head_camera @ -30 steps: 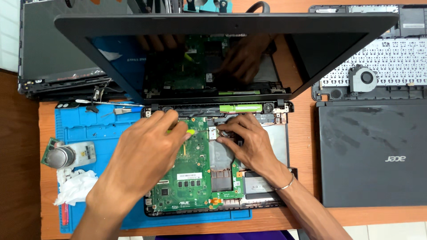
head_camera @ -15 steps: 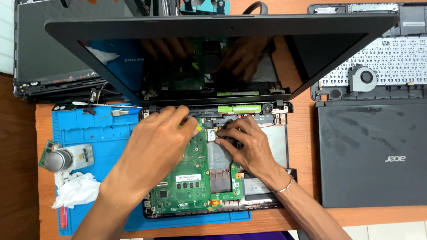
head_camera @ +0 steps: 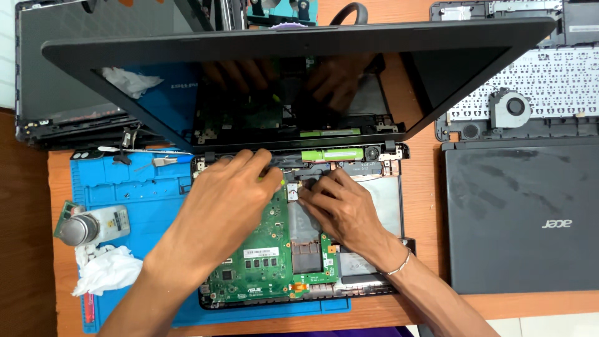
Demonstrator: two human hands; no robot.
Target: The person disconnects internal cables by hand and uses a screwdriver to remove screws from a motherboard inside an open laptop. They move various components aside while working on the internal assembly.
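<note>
An opened laptop lies on a blue mat with its green motherboard bare and its dark screen tilted up. My left hand reaches over the board's top edge near the hinge, fingers curled around a small yellow-green tool whose tip just shows. My right hand comes in from the lower right. Its fingertips pinch a small dark connector beside a white label at the top of the board, almost touching the left hand. A thin bracelet circles the right wrist.
On the blue mat lie a grey cylinder, crumpled white tissue and small loose parts. A closed dark laptop sits to the right, with a keyboard frame and fan behind it. Another dark laptop shell lies at the back left.
Both hands stayed at the top of the motherboard; the left fingertips crept slightly up and right toward the hinge, and the right fingertips shifted a little left.
</note>
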